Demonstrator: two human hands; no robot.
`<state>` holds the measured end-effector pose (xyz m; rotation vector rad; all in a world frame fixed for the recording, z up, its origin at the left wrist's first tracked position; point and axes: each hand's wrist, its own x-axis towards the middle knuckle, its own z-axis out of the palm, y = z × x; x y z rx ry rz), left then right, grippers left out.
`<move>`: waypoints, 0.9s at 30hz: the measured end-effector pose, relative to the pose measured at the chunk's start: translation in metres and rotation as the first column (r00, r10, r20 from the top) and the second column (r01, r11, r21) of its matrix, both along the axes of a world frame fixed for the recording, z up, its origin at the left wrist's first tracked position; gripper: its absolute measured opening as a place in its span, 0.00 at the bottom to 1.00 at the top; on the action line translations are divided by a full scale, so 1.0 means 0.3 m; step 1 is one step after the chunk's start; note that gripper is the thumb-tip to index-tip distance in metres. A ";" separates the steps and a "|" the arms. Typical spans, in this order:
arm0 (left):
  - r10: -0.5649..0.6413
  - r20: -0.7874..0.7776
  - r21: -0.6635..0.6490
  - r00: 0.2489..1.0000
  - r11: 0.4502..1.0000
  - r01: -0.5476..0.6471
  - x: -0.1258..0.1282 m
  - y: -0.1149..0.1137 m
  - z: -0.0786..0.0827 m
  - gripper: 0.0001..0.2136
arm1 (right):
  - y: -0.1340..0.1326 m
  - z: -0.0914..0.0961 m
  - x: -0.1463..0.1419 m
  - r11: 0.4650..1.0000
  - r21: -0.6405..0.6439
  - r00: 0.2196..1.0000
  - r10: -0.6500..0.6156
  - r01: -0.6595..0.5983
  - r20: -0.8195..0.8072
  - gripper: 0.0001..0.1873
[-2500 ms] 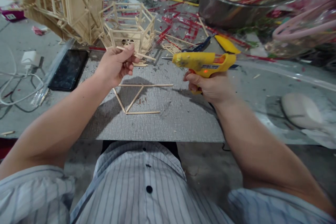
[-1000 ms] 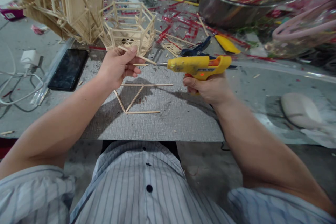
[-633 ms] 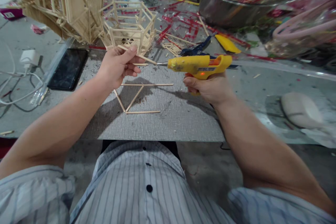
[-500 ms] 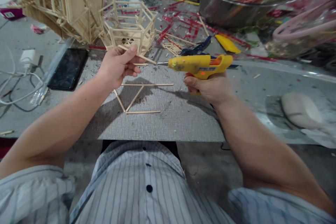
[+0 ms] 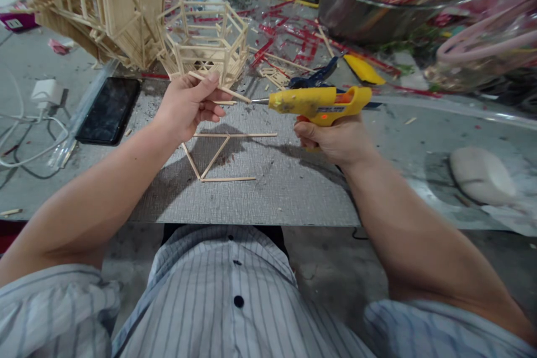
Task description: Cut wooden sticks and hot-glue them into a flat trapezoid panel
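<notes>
Between the thumb and fingers of my left hand (image 5: 195,102) is a thin wooden stick (image 5: 235,94), pinched and slanting down to the right. A yellow hot glue gun (image 5: 312,105) is gripped in my right hand (image 5: 335,140), its metal nozzle at the stick's right end. Its small orange light is lit. Below my hands, a flat frame of joined wooden sticks (image 5: 215,158) lies on the grey mat (image 5: 293,196). Just behind my left hand stands an open many-sided stick frame (image 5: 226,47).
A large stick-built structure (image 5: 134,17) stands at the back left, above a black phone (image 5: 109,111) and a white charger (image 5: 47,92). Blue-handled pliers (image 5: 316,74), a yellow piece (image 5: 364,69) and a metal pot (image 5: 335,17) are at the back right. A white round object (image 5: 481,174) sits right.
</notes>
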<state>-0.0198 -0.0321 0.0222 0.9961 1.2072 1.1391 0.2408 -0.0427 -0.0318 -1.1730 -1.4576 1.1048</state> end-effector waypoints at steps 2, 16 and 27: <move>0.007 -0.003 -0.004 1.000 1.000 -0.007 0.001 -0.001 0.003 0.12 | 0.001 -0.003 0.003 1.000 0.005 1.000 0.013 -0.013 0.016 0.23; 0.001 -0.014 -0.009 1.000 1.000 -0.001 -0.004 -0.001 -0.007 0.09 | -0.001 0.002 0.000 1.000 -0.005 1.000 -0.005 0.005 -0.023 0.25; 0.011 -0.004 -0.020 1.000 1.000 -0.011 0.000 -0.003 0.001 0.10 | -0.004 0.009 -0.004 1.000 0.003 1.000 0.000 0.000 0.013 0.22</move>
